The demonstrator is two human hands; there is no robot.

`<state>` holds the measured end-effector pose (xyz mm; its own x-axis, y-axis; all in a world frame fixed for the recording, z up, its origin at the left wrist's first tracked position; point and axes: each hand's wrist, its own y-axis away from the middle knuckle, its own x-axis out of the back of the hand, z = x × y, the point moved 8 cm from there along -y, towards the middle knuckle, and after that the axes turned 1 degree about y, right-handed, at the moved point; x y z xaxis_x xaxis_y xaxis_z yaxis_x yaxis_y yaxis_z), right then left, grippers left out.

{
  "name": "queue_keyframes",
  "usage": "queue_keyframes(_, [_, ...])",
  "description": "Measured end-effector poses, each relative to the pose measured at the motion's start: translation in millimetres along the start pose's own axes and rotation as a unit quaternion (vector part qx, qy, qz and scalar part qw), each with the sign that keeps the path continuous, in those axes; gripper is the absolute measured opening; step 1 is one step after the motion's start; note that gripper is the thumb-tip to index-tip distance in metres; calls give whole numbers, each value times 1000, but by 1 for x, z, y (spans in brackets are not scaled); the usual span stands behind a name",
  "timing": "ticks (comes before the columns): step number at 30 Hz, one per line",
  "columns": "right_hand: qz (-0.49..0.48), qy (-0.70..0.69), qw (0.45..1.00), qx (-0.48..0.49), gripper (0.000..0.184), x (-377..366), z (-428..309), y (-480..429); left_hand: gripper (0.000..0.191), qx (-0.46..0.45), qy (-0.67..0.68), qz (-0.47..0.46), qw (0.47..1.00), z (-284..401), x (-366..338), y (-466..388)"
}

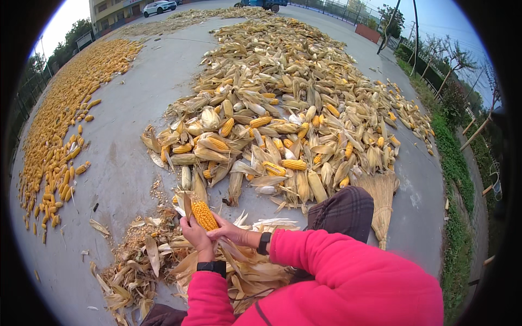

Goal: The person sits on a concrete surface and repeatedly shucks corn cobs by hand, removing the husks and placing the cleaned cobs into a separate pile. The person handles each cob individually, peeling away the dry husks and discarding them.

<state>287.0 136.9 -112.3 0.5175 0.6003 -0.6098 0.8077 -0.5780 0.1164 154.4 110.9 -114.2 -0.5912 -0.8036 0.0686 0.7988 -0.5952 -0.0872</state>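
A yellow ear of corn (202, 212), its kernels largely bared, is between my two hands. My left hand (196, 236) grips its left side together with a strip of dry husk (188, 205) that stands up beside the ear. Around the lower end closes my right hand (231, 230), with pale husk leaves hanging beneath it. Both wrists wear black bands. Below my hands lies a heap of loose dry husks (244, 271). Just beyond them begins a large pile of corn ears (277, 122), many still in their husks.
Husked yellow ears (69, 122) spread along the left of the concrete ground (134, 106). A straw broom (381, 208) lies right of my knee (342, 212). Loose kernels and husk scraps (136, 248) litter the ground at left. A grass strip (452, 163) borders the right; a blue truck (261, 4) stands far off.
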Motion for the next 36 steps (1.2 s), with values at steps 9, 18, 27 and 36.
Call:
queue_keyframes(9, [327,62,939,84,48,95,-19,-11,31,234,221,-180,929,-23,-26,21])
queue_keyframes(18, [154,5,983,101,42,25,-36,-3,40,330,159,-434,823,-31,-42,78])
queue_keyframes(27, [190,162,955,-160,28,73,18,-4,41,263,-74,-330,904,-83,-49,116])
queue_keyframes(36, [299,60,918,-255,36,102,5,-42,66,87,-271,-457,843,-89,3,119])
